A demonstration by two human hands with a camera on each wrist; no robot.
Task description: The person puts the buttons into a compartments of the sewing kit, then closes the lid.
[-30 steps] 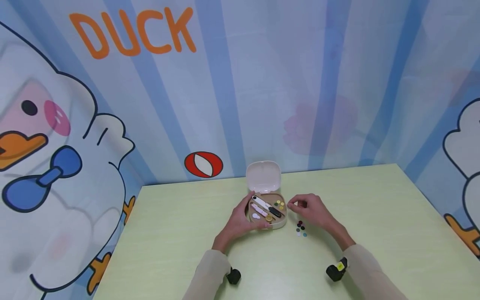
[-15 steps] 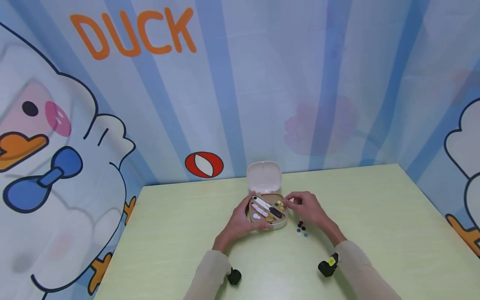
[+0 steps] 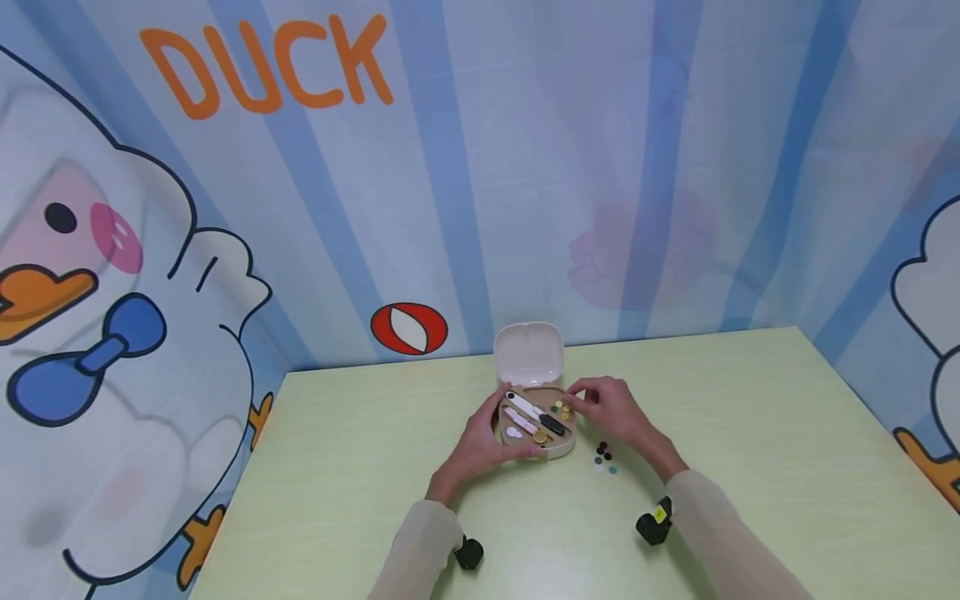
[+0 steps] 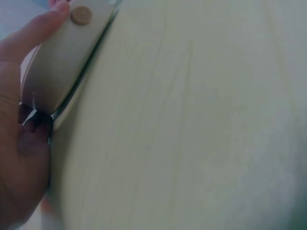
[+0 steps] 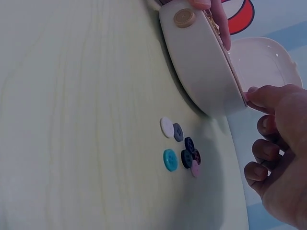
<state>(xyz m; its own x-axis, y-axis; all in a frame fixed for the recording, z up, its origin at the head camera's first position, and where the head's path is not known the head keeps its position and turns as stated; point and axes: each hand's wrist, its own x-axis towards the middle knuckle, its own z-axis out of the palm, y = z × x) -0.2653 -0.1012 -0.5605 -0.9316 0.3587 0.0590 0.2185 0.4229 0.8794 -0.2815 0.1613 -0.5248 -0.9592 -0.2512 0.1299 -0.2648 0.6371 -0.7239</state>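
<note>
An open beige sewing-kit box (image 3: pixel 558 451) lies on the table with its lid (image 3: pixel 528 353) raised behind it. Inside are a white and a black tool, a pink tool and yellow and green buttons (image 3: pixel 558 408). My left hand (image 3: pixel 480 442) grips the box's left and front side, thumb on the front wall (image 4: pixel 62 62). My right hand (image 3: pixel 607 410) has its fingers curled, with the fingertips together at the box's right rim (image 5: pixel 201 67) over the buttons. Whether anything is pinched between them is hidden. Several loose buttons (image 5: pixel 181 151) lie on the table right of the box.
The pale green table (image 3: pixel 750 433) stands in a corner of cartoon-duck walls. The loose buttons (image 3: pixel 603 457) sit just below my right wrist. A round snap (image 5: pixel 184 17) marks the box's front wall.
My right hand has moved left from above the loose buttons to the box's right rim. My left hand and the box have stayed put.
</note>
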